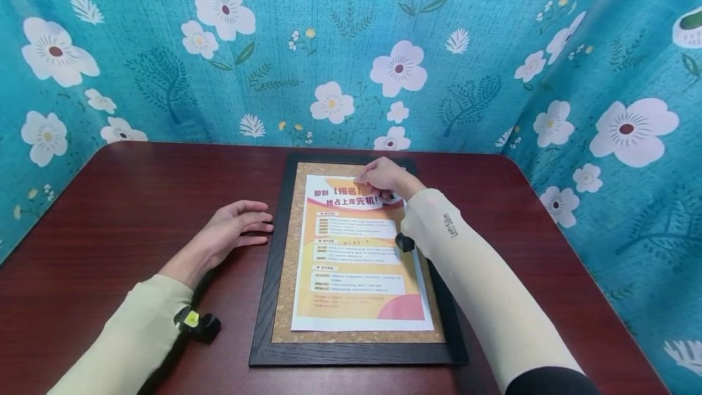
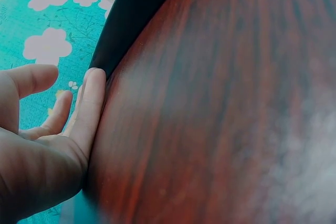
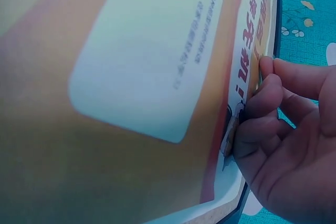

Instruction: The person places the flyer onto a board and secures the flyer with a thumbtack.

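Note:
A printed poster (image 1: 356,285) in orange, white and pink lies on a cork board (image 1: 285,303) with a black wooden frame (image 1: 359,353). My right hand (image 1: 384,177) is at the poster's upper edge, thumb and index fingertips pinched together over the heading. Between them is a small thing, apparently a pushpin, mostly hidden by the fingers. In the right wrist view the other fingers of that hand (image 3: 286,129) curl against the paper. Beside the frame's left side, my left hand (image 1: 238,227) rests with relaxed fingers. Its fingertips touch the frame's edge in the left wrist view.
The board lies on a dark red-brown wooden table (image 1: 137,200). Behind and to the right hangs a turquoise curtain (image 1: 307,29) with white flowers. Each wrist carries a small black camera (image 1: 205,327).

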A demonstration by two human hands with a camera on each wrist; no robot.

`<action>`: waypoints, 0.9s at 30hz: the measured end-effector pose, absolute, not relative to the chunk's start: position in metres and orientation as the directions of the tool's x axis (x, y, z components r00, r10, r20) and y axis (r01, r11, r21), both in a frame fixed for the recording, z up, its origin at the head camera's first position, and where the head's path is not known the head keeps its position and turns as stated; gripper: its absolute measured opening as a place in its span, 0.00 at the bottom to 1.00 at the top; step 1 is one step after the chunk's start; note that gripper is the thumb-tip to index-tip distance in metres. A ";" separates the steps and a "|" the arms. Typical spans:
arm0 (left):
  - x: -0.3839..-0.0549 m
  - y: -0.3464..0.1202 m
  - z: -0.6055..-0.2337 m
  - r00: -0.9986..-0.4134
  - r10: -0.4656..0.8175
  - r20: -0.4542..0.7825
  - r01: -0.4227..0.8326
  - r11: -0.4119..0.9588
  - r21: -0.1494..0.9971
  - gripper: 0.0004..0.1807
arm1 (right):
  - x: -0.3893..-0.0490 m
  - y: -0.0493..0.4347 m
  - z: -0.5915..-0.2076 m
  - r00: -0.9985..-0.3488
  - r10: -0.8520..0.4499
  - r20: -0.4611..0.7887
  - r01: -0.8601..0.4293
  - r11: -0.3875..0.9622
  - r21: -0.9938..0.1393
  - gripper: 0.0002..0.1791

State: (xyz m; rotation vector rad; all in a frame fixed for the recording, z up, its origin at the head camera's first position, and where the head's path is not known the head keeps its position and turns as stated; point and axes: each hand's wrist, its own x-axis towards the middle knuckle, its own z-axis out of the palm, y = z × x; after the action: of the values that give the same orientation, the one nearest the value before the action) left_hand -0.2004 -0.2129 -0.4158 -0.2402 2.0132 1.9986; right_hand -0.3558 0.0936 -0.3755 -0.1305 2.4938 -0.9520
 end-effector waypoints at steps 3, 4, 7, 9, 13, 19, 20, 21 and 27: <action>-0.200 -0.213 -0.416 -0.943 0.087 -0.322 -0.322 0.020 0.947 0.26 | -0.357 0.093 -0.374 -0.878 -0.244 -0.411 0.090 0.761 -0.643 0.11; -0.200 -0.213 -0.416 -0.942 0.086 -0.324 -0.323 0.020 0.946 0.26 | -0.357 0.093 -0.374 -0.874 -0.244 -0.421 0.096 0.761 -0.641 0.11; -0.200 -0.212 -0.416 -0.942 0.083 -0.326 -0.326 0.019 0.945 0.26 | -0.358 0.093 -0.372 -0.862 -0.240 -0.447 0.116 0.764 -0.635 0.11; -0.200 -0.212 -0.417 -0.942 0.082 -0.326 -0.326 0.018 0.945 0.26 | -0.359 0.094 -0.372 -0.856 -0.235 -0.461 0.131 0.764 -0.632 0.11; -0.200 -0.212 -0.417 -0.943 0.085 -0.320 -0.320 0.013 0.947 0.26 | -0.360 0.094 -0.371 -0.847 -0.228 -0.480 0.153 0.761 -0.630 0.12; -0.201 -0.212 -0.417 -0.944 0.082 -0.318 -0.318 0.014 0.948 0.26 | -0.361 0.095 -0.369 -0.837 -0.246 -0.488 0.155 0.749 -0.644 0.14; -0.201 -0.212 -0.417 -0.945 0.081 -0.318 -0.318 0.015 0.948 0.26 | -0.361 0.095 -0.369 -0.837 -0.251 -0.486 0.151 0.748 -0.646 0.14; -0.201 -0.212 -0.417 -0.945 0.081 -0.317 -0.317 0.016 0.948 0.26 | -0.361 0.095 -0.369 -0.836 -0.254 -0.486 0.149 0.747 -0.648 0.14; -0.201 -0.212 -0.417 -0.946 0.085 -0.314 -0.314 0.013 0.949 0.26 | -0.361 0.096 -0.370 -0.839 -0.252 -0.481 0.159 0.733 -0.662 0.12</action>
State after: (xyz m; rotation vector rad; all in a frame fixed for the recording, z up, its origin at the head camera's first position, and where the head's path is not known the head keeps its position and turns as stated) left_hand -0.2008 -0.2123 -0.4173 -0.2373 2.0109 2.0126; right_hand -0.3611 0.0964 -0.3697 -0.0702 2.3757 -0.9767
